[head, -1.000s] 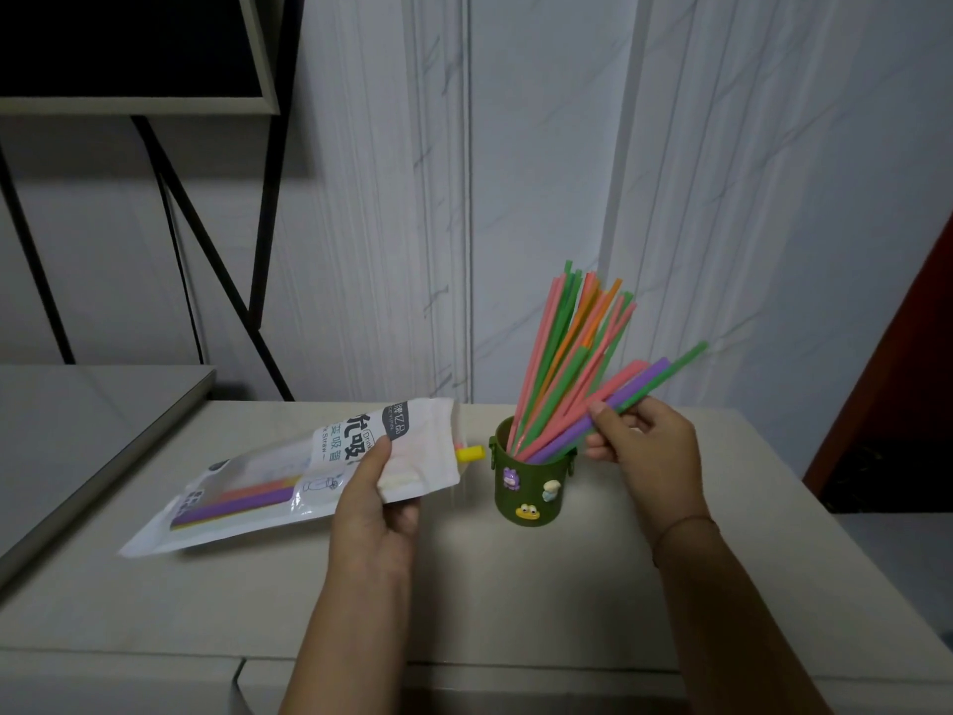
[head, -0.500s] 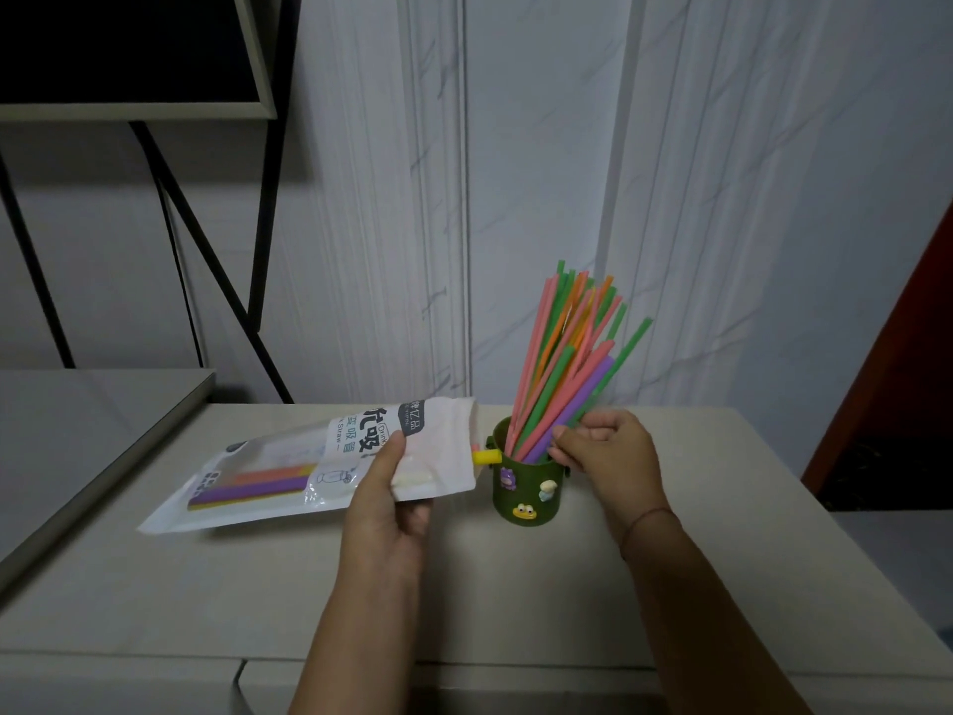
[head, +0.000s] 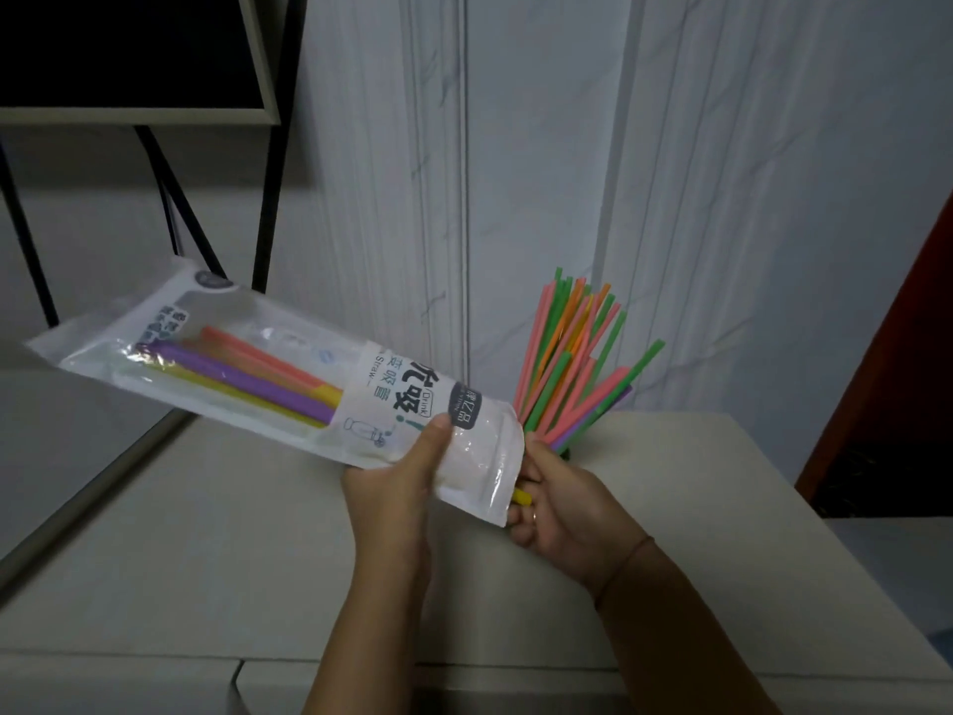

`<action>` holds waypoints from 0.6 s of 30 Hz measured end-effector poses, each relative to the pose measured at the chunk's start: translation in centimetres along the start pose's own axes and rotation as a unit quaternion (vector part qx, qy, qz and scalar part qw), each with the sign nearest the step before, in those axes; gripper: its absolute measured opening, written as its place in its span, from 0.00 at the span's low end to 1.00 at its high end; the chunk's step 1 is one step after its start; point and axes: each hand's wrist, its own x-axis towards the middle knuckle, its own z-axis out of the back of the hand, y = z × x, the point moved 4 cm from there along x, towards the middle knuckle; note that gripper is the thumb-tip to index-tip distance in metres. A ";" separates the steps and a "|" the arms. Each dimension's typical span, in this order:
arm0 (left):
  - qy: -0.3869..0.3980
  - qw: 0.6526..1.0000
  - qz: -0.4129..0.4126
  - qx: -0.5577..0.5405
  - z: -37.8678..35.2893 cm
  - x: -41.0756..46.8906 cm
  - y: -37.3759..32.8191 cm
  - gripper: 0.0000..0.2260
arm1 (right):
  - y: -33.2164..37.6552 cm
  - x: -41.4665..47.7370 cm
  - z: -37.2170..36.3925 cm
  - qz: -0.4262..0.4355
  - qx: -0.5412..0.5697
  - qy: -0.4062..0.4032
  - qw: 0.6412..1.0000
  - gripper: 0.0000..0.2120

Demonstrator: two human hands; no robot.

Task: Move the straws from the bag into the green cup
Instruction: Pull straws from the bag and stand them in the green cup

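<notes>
My left hand point(head: 397, 487) grips the white and clear straw bag point(head: 392, 399) near its mouth and holds it in the air, far end tilted up to the left. Purple, yellow and orange straws point(head: 247, 376) lie inside it. My right hand point(head: 562, 508) is at the bag's mouth, its fingers closed around the end of a yellow straw point(head: 522, 496) that sticks out. Behind my right hand, a bunch of pink, green, orange and purple straws point(head: 572, 363) fans up from the green cup point(head: 565, 452). Only a dark sliver of the cup shows.
The beige table point(head: 206, 534) carries the cup near its back edge, by the pale marbled wall. A black metal frame point(head: 268, 198) and a dark framed panel point(head: 129, 54) stand at the back left. A red-brown door point(head: 902, 353) is at the right.
My left hand lifted the bag off the table and tipped its far end up. My right hand let go of the straws in the cup and moved to the bag's mouth.
</notes>
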 end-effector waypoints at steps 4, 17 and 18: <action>0.013 1.000 -0.020 0.017 0.2 0.2 -0.3 0.14 | 0.1 0.3 0.0 0.013 0.018 0.003 1.000 0.15; -0.039 0.997 0.056 -0.047 0.8 0.5 0.4 0.19 | 1.2 0.4 0.7 0.149 0.001 -0.023 0.989 0.04; -0.055 0.994 0.078 -0.062 1.1 0.6 0.7 0.20 | 1.5 0.3 1.1 0.164 -0.013 -0.038 0.986 0.03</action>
